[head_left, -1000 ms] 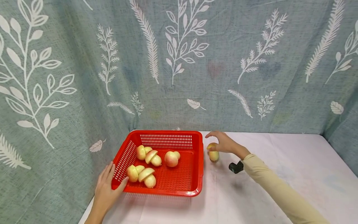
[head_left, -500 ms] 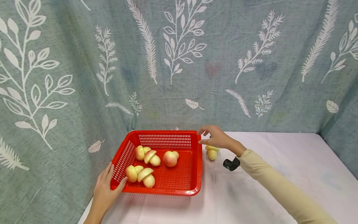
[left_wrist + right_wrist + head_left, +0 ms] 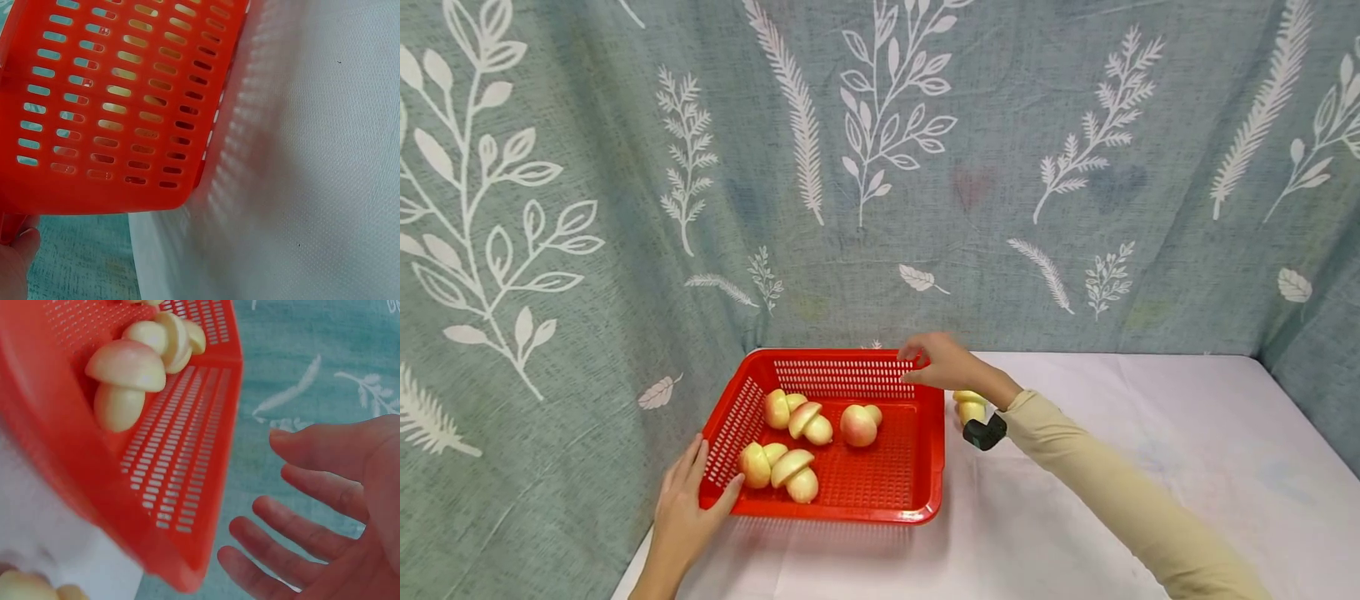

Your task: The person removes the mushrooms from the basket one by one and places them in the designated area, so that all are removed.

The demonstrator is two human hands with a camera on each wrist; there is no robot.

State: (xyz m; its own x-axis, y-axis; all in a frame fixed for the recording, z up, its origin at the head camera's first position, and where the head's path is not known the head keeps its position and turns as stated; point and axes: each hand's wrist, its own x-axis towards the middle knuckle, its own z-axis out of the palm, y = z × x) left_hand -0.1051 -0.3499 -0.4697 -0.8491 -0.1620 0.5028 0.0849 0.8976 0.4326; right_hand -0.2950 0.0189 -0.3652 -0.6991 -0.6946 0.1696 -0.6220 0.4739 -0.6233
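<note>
A red plastic basket [image 3: 880, 500] sits on the table, holding several yellow-and-pink toy mushrooms [image 3: 859, 426]. My left hand [image 3: 683, 504] grips its near left corner, the fingers along the left rim and the thumb at the front. In the left wrist view only part of that hand shows, against the red rim. My right hand [image 3: 946, 363] is above the basket's far right corner, fingers parted and holding nothing; the right wrist view shows them apart from the basket wall. Outside the right wall stands one more toy mushroom [image 3: 972, 407], partly hidden by the right arm.
A white cloth [image 3: 1120, 433] covers the table. Behind and to the left hangs a green curtain [image 3: 850, 275] with white leaf prints, close to the basket's far side. A black wrist camera [image 3: 985, 432] sticks out below the right wrist.
My right hand has moved left from over the loose toy mushroom to above the basket's far right corner. The left hand and the basket keep their places.
</note>
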